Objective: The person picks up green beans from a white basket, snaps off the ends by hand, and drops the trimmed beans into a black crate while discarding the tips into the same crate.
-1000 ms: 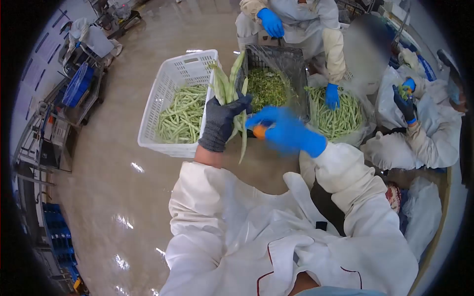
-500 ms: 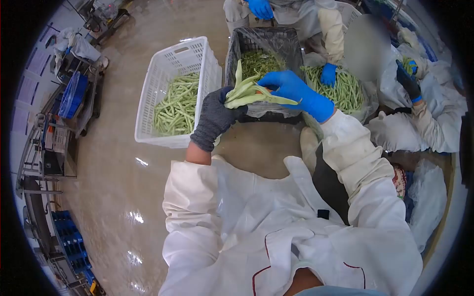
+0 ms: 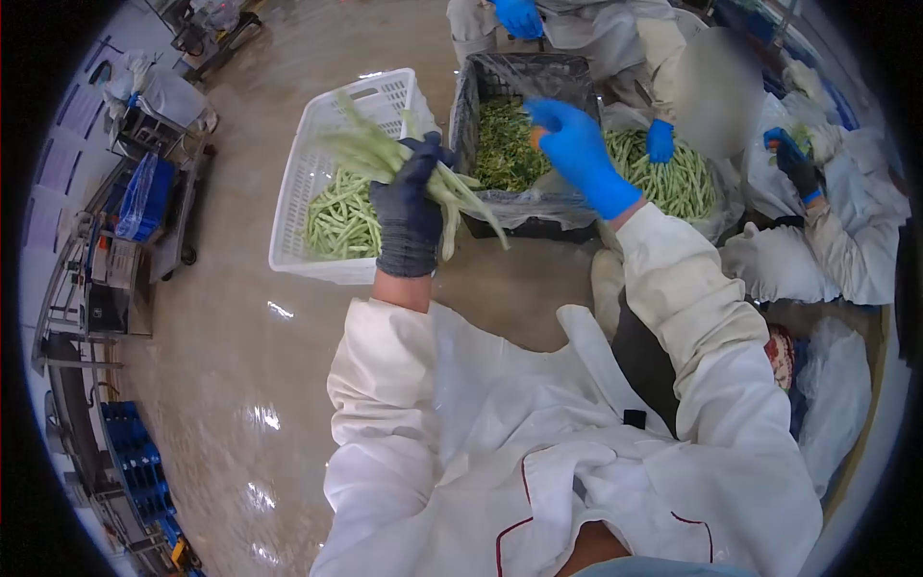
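Observation:
My left hand (image 3: pixel 411 197), in a dark grey glove, is closed around a bunch of green beans (image 3: pixel 370 149) beside the near right edge of a white crate (image 3: pixel 288 216). More beans (image 3: pixel 344 219) lie in that crate. My right hand (image 3: pixel 582 159), in a blue glove, is raised over the right side of a black crate (image 3: pixel 529 207) lined with plastic. Its fingers are bent together, and an orange spot shows near the fingertips; what they hold, if anything, is too small to name. Green trimmings (image 3: pixel 508 144) lie in the black crate.
At the right, a co-worker's blue-gloved hand (image 3: pixel 660 141) rests on a bag of beans (image 3: pixel 685 183). Another person's dark-gloved hand (image 3: pixel 794 163) is farther right. Carts with a blue bin (image 3: pixel 146 197) stand at the left. Light reflects off the floor (image 3: pixel 221 356).
My hands have moved apart. The left one has turned upright, with its bunch now over the white crate's edge; the right one has left the beans and shifted up and right.

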The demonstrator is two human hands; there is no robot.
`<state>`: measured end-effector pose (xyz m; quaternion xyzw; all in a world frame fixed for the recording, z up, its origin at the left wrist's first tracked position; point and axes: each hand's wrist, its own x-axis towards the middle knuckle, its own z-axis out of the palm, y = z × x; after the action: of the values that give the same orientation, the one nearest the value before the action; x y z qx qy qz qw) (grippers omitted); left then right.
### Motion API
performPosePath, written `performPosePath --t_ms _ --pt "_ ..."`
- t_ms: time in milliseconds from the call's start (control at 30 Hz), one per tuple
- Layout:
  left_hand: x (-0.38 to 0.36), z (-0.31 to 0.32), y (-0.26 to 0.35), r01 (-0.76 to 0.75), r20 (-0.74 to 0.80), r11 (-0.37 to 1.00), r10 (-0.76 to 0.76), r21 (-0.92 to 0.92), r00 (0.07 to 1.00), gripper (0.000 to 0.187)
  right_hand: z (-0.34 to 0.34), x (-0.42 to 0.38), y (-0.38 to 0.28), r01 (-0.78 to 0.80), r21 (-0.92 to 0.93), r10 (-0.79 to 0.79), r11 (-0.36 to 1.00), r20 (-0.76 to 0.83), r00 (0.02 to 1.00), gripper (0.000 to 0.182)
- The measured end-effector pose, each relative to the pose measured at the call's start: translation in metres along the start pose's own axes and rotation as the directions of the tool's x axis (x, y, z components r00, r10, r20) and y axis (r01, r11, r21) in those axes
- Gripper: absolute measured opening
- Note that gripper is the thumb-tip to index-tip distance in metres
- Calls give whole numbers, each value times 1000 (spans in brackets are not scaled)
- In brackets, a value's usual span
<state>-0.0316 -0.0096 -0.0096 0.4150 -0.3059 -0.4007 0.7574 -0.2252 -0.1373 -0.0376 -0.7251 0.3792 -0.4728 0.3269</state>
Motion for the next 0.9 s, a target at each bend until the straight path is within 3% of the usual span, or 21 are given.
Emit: performPosePath --t_ms 33,133,167,267,300,433,533,633,733,833,900 --pt "8 -10 -1 30 -1 996 -30 -80 1000 21 -3 9 10 211 -519 -276 829 -51 960 40" --pt "18 -27 1 38 -62 981 -51 -192 997 24 -7 11 13 150 -421 -135 895 67 989 42" --pt "21 -31 3 39 -82 979 -57 -201 995 24 -6 6 3 101 -275 -66 956 136 989 41" --pt "25 -41 7 24 -93 970 -48 -242 995 23 0 -6 -11 -35 163 -66 986 575 816 37" --pt "26 -44 8 1 -102 967 -27 -254 994 22 -1 -12 -25 -78 161 -52 984 674 737 30" --pt "30 -54 7 -65 -98 970 43 -236 994 21 8 -41 -52 -676 186 177 713 885 430 33" --pt "32 -56 6 -104 -133 968 75 -229 988 21 13 -48 -49 -786 251 166 565 898 407 33" --pt "34 -58 5 -108 -178 971 70 -211 981 21 18 -52 -45 -751 286 201 595 852 483 32" --pt "32 -58 5 -133 -207 985 108 -114 972 20 22 -52 -40 -562 287 145 775 786 601 24" --pt "27 -47 6 -89 -265 996 78 -30 961 18 24 -63 -48 -96 342 -165 935 656 737 16" --pt "25 -43 7 -5 -222 999 -4 -37 975 16 23 -70 -63 310 330 -451 892 595 665 12"
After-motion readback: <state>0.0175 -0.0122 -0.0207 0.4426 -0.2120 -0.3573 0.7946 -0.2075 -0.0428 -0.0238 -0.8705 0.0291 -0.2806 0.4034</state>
